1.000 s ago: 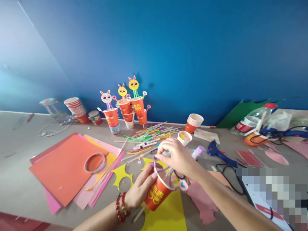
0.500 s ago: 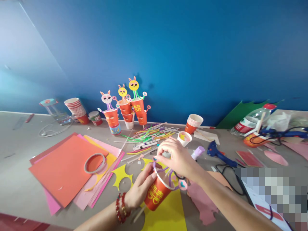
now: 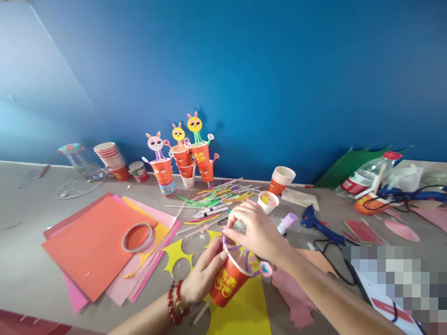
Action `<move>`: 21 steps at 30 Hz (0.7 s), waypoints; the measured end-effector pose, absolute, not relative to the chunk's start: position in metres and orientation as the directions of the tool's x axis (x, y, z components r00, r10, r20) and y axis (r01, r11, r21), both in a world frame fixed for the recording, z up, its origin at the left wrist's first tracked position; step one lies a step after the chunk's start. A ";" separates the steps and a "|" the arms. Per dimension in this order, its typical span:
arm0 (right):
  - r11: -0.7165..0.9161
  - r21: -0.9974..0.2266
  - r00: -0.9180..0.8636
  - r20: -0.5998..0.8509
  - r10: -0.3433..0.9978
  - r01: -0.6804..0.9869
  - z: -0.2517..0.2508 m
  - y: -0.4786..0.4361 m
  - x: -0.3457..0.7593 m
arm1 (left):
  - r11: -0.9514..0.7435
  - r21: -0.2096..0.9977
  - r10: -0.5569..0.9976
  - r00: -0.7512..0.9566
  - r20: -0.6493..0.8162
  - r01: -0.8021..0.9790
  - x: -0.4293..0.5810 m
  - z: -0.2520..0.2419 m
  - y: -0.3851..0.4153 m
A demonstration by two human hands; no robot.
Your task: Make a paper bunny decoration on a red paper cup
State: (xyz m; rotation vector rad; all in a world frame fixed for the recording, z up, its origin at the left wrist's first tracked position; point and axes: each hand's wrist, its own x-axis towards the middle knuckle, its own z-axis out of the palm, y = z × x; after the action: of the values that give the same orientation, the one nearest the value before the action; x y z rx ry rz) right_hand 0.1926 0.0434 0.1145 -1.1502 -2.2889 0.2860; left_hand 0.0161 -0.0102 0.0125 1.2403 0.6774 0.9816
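My left hand is wrapped around a tilted red paper cup with gold lettering. From the cup's base a pale stick pokes out toward me. Purple pipe cleaners bend over the rim, and one ends at the right in a pink paper disc with a blue heart. Above the cup's left rim, my right hand pinches the end of a purple pipe cleaner between thumb and finger. The fingers mostly cover the small disc at that end. Yellow paper with cut-outs lies beneath.
Cup figures with rabbit faces stand by the wall. Loose pipe cleaners, a white cup of paper bits, a blue glue gun with its cord, coloured sheets and a tape roll surround my hands.
My right fingertips have closed further over the small disc at the left rim, which showed more before. The cup and my left hand stay almost in place.
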 end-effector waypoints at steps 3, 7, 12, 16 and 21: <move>0.613 -0.390 -0.479 0.391 0.786 0.687 0.113 0.042 0.192 | 0.027 0.973 0.891 0.447 0.081 -0.230 0.016 0.013 -0.010; 0.608 -0.358 -0.473 0.398 0.786 0.709 0.112 0.041 0.192 | 0.012 0.976 0.883 0.460 0.092 -0.218 0.017 0.017 -0.010; 0.619 -0.319 -0.479 0.418 0.772 0.718 0.116 0.038 0.191 | -0.013 0.984 0.881 0.464 0.096 -0.179 0.017 0.020 -0.011; 0.630 -0.300 -0.518 0.377 0.768 0.716 0.116 0.038 0.190 | -0.059 0.987 0.879 0.459 0.124 -0.152 0.016 0.021 -0.011; 0.644 -0.328 -0.574 0.293 0.765 0.691 0.121 0.041 0.193 | -0.148 0.983 0.865 0.469 0.180 -0.105 0.016 0.023 -0.013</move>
State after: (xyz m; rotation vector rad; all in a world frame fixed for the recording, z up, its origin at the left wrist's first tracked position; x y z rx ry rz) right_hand 0.1925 0.0407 0.1209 -1.1477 -2.4577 0.2473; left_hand 0.0156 -0.0128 0.0227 1.4761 0.7032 0.9787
